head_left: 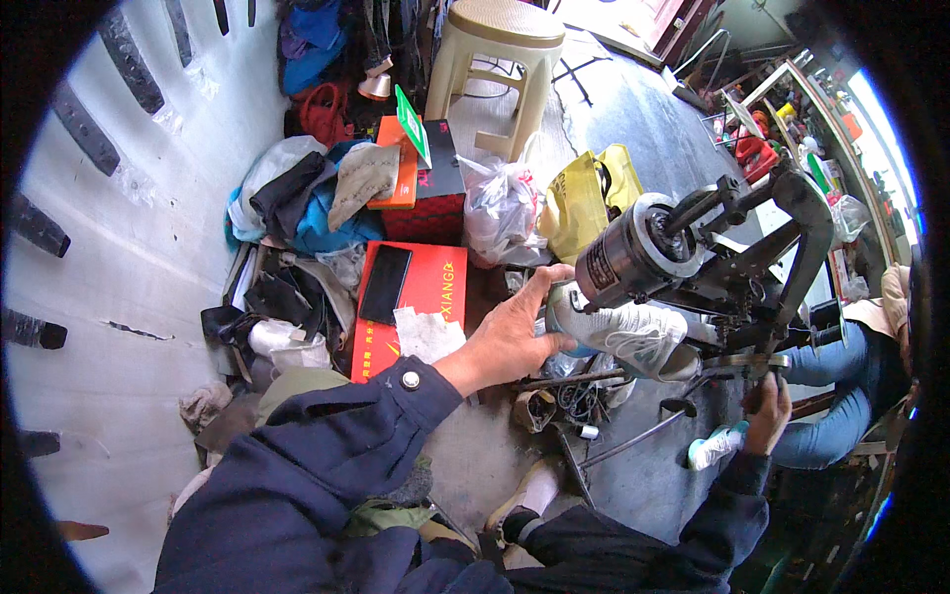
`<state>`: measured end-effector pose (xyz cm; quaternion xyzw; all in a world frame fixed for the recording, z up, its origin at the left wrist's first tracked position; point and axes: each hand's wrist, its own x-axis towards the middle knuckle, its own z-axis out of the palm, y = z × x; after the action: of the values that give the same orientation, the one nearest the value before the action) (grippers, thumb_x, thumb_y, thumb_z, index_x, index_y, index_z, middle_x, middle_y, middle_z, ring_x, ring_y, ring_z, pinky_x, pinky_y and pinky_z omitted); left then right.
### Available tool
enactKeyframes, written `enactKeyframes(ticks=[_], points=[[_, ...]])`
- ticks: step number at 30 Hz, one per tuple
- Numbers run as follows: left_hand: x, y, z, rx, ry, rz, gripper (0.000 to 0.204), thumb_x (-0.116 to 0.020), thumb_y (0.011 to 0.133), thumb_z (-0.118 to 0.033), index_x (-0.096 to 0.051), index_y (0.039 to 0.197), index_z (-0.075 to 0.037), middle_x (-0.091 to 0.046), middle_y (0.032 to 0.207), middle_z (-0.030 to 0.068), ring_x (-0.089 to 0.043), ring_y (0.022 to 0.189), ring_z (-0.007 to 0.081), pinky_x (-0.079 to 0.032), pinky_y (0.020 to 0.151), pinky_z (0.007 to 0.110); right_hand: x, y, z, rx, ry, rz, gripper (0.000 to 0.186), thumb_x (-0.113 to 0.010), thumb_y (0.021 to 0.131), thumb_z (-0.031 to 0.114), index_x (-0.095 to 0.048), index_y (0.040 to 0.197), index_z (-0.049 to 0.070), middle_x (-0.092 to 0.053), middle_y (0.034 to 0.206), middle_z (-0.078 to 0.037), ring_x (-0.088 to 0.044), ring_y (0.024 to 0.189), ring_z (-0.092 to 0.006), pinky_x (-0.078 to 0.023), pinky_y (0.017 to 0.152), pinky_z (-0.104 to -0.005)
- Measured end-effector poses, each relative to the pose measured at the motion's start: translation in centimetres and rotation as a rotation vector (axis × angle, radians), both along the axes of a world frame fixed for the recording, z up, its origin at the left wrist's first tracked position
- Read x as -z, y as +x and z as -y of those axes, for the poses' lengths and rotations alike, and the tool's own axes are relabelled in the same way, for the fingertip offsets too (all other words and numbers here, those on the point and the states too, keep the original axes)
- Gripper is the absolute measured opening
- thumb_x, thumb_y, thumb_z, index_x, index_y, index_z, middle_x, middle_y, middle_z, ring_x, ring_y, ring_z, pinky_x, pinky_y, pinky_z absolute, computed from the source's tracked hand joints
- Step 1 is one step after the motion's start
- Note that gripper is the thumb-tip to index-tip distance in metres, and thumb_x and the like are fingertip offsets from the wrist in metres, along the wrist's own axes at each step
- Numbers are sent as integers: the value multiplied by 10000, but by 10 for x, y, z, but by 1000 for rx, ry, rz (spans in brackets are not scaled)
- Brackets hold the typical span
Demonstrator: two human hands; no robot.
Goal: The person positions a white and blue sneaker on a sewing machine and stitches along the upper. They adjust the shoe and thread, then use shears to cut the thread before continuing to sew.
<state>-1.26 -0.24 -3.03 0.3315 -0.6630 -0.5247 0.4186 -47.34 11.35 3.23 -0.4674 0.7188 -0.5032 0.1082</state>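
1. White mesh covers the shoe (638, 332) we have at the machine (762, 262), its toe to the left below the dark barrel (623, 259).
2. Our left hand (510, 332) grips that toe, thumb on the near side and fingers on the far side.
3. Our right hand (769, 416) is raised to a metal plate (749, 364) low on the machine, fingertips at its underside; whether they close on it we cannot tell.
4. As for progress, we have the shoe placed and steadied, so we judge the setting-up done and the work partway. The shoe is not yet free of the machine. We can make out no finished seam or mark, and the point where machine and shoe meet is too hidden to tell how much remains.
5. Left of our left hand, a phone (386, 284) and torn paper (428, 335) lie on a red box (421, 259).
6. Farther out, we see a plastic bag (500, 210), a yellow bag (577, 208) and a stool (507, 28); on the right sits another person in jeans (831, 368).
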Motion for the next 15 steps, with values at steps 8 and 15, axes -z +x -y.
enactKeyframes(ticks=[8, 15], points=[[-5, 3, -2, 3, -4, 16, 761, -785, 836, -87, -369, 1460, -213, -606, 1349, 143, -610, 1265, 346, -469, 1043, 435, 60, -136, -21, 161, 329, 94, 268, -613, 1018, 239, -632, 1159, 11, -624, 944, -58, -618, 764, -144, -506, 665, -302], [-10, 5, 0, 20, 21, 51, 748, -794, 852, -143, -364, 1463, -107, -581, 1375, 167, -565, 1294, 281, -423, 1099, 405, 122, -44, -14, -27, 520, 277, 331, -544, 1058, 321, -599, 1153, 8, -631, 669, -109, -630, 591, -204, -477, 552, -361]])
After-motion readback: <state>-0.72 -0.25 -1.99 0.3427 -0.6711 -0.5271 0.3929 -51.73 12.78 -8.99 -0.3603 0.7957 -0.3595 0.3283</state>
